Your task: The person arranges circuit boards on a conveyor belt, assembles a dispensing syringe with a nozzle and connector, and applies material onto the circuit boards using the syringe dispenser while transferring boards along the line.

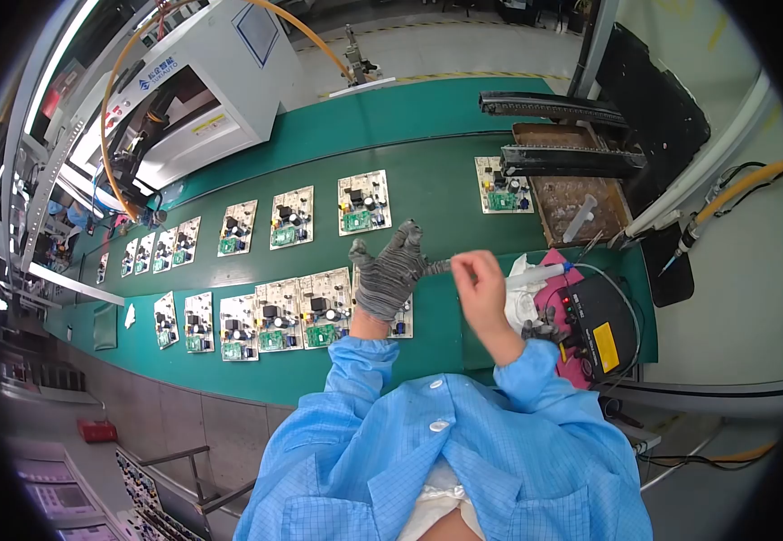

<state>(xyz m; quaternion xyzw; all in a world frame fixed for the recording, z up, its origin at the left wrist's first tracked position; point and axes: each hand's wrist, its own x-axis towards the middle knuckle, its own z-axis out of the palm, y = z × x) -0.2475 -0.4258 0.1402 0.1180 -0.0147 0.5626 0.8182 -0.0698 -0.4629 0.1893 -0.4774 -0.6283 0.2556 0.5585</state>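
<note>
My left hand (389, 275) wears a grey striped knit glove, its fingers spread and nothing held, over the near row of circuit boards (279, 311). It partly covers the boards at the right end of that row. My bare right hand (483, 293) is beside it, thumb and fingers pinched at the tip of one stretched glove finger (438, 267). A dark grey glove (546, 326) lies beyond my right wrist, partly hidden by the sleeve. More circuit boards stand in a far row, the nearest of them a board (363, 202) above my left hand.
A single board (503, 186) sits by a brown tray (581, 209) holding a syringe. Black rails (573, 162) cross over the tray. At right are a black device (603, 329), a pink cloth and a white tissue. A white machine (202, 90) stands at upper left.
</note>
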